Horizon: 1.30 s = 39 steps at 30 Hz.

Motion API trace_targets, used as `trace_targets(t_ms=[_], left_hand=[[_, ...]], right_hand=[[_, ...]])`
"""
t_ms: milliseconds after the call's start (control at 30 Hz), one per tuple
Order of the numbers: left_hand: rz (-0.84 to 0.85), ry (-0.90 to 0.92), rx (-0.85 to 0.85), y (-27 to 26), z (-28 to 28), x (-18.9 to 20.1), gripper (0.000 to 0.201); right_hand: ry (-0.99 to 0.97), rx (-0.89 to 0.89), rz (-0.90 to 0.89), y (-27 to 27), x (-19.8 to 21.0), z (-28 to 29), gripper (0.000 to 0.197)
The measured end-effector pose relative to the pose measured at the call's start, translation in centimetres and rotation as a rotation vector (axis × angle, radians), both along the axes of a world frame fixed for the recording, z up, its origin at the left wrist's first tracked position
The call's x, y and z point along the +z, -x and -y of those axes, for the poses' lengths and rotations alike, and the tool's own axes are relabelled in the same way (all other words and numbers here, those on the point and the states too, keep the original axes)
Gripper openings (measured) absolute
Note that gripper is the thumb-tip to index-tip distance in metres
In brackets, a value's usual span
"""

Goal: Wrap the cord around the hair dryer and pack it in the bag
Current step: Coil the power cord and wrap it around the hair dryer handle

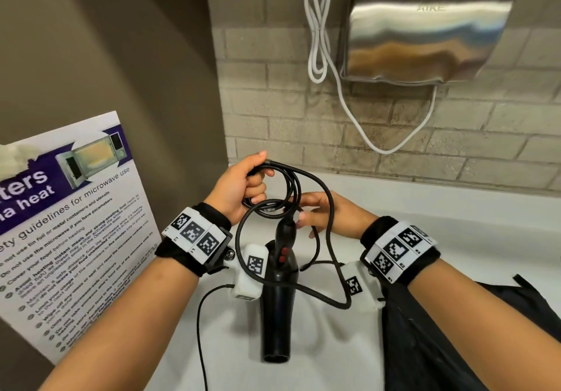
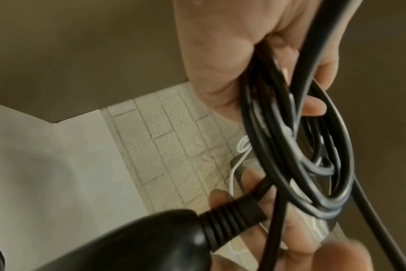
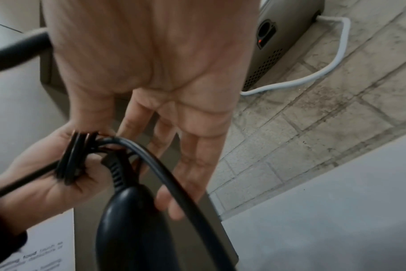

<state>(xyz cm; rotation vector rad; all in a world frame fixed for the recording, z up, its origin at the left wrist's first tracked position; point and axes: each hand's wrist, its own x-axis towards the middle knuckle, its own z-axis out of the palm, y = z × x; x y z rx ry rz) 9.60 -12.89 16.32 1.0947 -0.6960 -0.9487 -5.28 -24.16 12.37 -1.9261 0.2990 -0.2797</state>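
The black hair dryer [image 1: 277, 299] hangs above the white counter [image 1: 440, 205], handle up and nozzle towards me. Its black cord [image 1: 293, 184] is gathered in several loops. My left hand [image 1: 239, 184] grips these loops in its fist, above and left of the handle. My right hand [image 1: 328, 211] is at the handle's top, thumb on one side and fairly straight fingers behind it. A long slack loop of cord droops down past the dryer's body. In the left wrist view the cord [image 2: 332, 128] coils under the left hand [image 2: 220, 55], with the hair dryer [image 2: 151, 238] below. The right wrist view shows the right hand [image 3: 162, 64] against the hair dryer [image 3: 127, 220].
A black bag [image 1: 440, 345] lies on the counter at the lower right, under my right forearm. A steel hand dryer [image 1: 425, 29] with a white cable [image 1: 318, 26] hangs on the brick wall behind. A microwave poster [image 1: 69, 208] leans on the left wall.
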Motion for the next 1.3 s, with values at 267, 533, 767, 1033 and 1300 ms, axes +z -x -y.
trace_targets(t_ms=[267, 533, 767, 1033, 1300], left_hand=[[0.025, -0.066, -0.055, 0.1, -0.1, 0.3, 0.04], [-0.081, 0.015, 0.002, -1.6, -0.9, 0.8, 0.045], [-0.094, 0.01, 0.018, -1.2, -0.7, 0.7, 0.043], [-0.096, 0.038, 0.049, -0.7, -0.2, 0.5, 0.041], [-0.165, 0.025, -0.019, -0.1, -0.1, 0.0, 0.044]], right_hand=[[0.033, -0.521, 0.161, 0.2, -1.0, 2.1, 0.024], [-0.024, -0.917, -0.219, 3.8, -4.9, 8.7, 0.027], [0.574, -0.713, -0.392, 3.0, -4.6, 6.9, 0.035], [-0.292, -0.146, 0.058, 1.3, 2.2, -2.5, 0.026], [-0.53, -0.068, 0.539, 1.8, 3.2, -2.4, 0.023]])
